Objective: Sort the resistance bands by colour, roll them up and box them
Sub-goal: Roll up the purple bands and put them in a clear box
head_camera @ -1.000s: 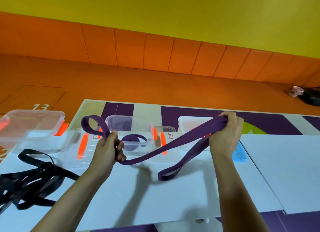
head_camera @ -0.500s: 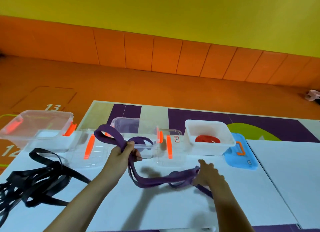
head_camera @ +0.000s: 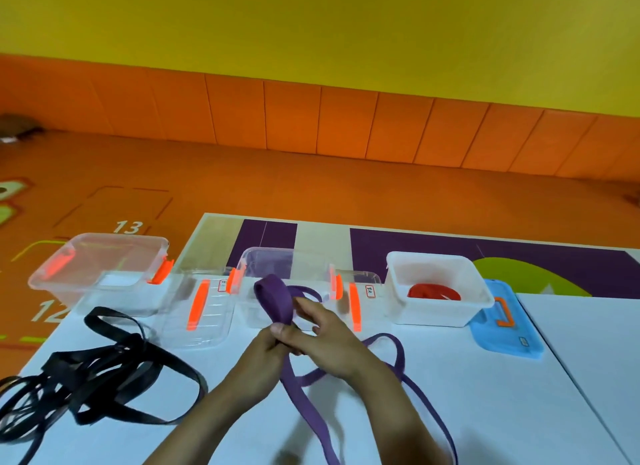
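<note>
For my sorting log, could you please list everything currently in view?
purple band: 1, purple, gripped above the table
rolled band: 1, purple, inside middle clear box
black bands: tangled pile, black, table's left
red band: 1, red, inside white box
left clear box: 1, clear, far left
clear lids: 2, orange handles, beside each clear box
blue lid: 1, blue, right of white box
left hand, right hand: 2, both grip the purple band

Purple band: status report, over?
Left hand and right hand both grip the purple band. Loop stands above them, rest trails on the table. Black bands heaped left, apart.
</note>
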